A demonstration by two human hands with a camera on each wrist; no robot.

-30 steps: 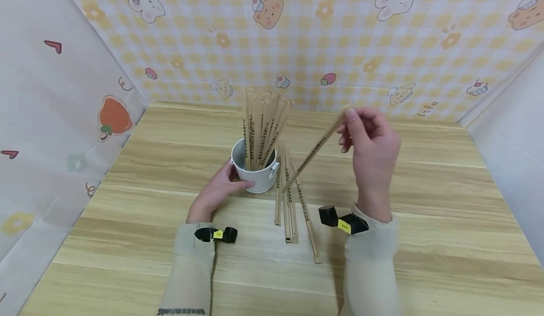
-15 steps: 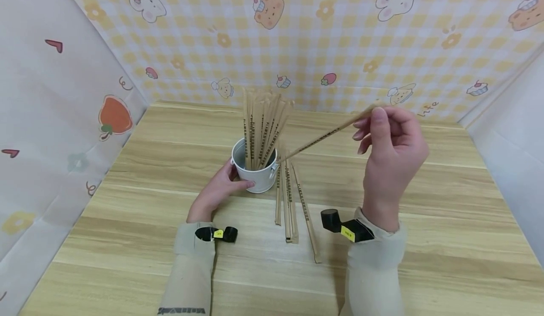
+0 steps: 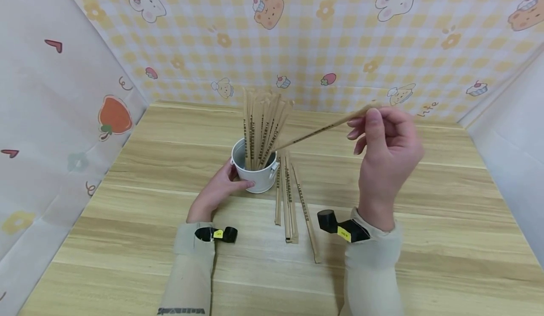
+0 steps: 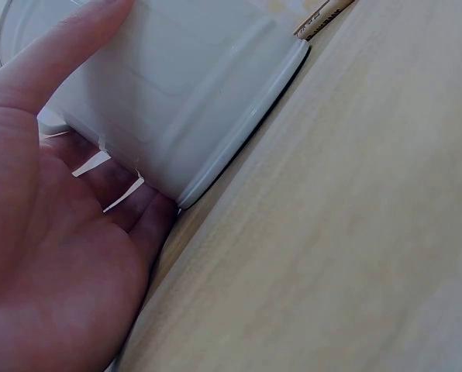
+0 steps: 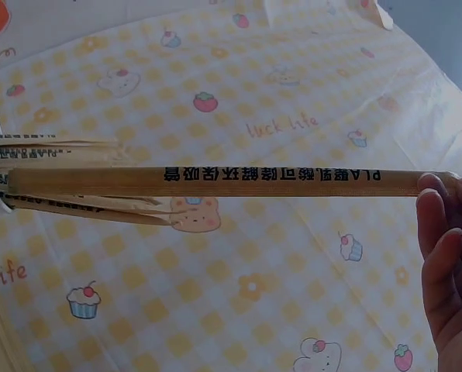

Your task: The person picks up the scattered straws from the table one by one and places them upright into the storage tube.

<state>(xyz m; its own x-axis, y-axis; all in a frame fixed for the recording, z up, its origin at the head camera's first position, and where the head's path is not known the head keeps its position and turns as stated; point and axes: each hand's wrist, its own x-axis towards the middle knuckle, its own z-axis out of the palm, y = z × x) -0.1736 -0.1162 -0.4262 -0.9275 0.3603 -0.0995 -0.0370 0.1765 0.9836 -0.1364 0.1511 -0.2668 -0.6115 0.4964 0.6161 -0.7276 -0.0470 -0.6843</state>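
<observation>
A small white metal bucket (image 3: pixel 259 180) stands on the table, with several paper-wrapped straws (image 3: pixel 261 127) upright in it. My left hand (image 3: pixel 217 187) grips the bucket from its left side, thumb across the front; in the left wrist view the fingers (image 4: pixel 130 198) curl behind its wall. My right hand (image 3: pixel 384 150) pinches one wrapped straw (image 3: pixel 327 128) by its far end. That straw slants down to the left, its lower tip at the bucket's right rim. In the right wrist view the held straw (image 5: pixel 277 182) lies nearly level, with printed characters along it.
Several more wrapped straws (image 3: pixel 289 207) lie on the wooden table (image 3: pixel 140 259) just right of the bucket. A checked cloth (image 3: pixel 297 37) with cartoon prints hangs behind the table. White printed cloth (image 3: pixel 51 117) covers the left side.
My right hand has moved right, then slightly back left, tilting the straw flatter. The straw's lower tip has risen from above the loose straws to the bucket's rim. The left hand stays put.
</observation>
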